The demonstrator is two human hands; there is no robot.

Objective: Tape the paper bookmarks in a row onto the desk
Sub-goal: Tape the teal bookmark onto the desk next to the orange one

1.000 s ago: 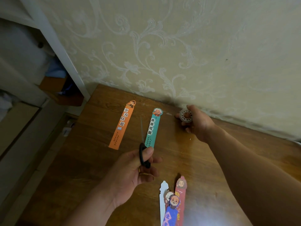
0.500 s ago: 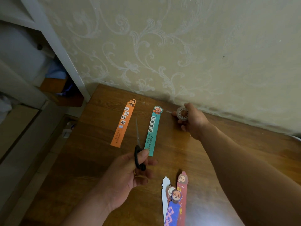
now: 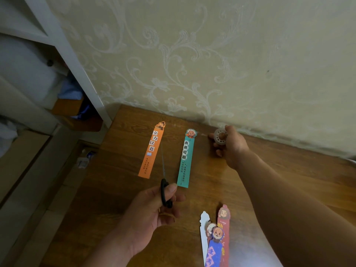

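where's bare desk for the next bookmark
Bare wood: right of the teal bookmark, below the right hand holding the tape roll; left of the orange bookmark to the desk edge. Crowded around the left hand, scissors and bookmark pile.

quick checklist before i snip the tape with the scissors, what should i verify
1. Grip on scissors in left hand: ok, thumb through the black loop.
2. Hold on tape roll in right hand: ok, just right of the top of the teal bookmark.
3. Tape drawn from roll to teal bookmark: cannot tell, only a faint streak.
4. Blades at the tape: not ok, they point between the orange bookmark and the teal one.
5. Two bookmarks in a row: ok, side by side, apart.
6. Supply of spare bookmarks: ok, overlapping on the near desk.
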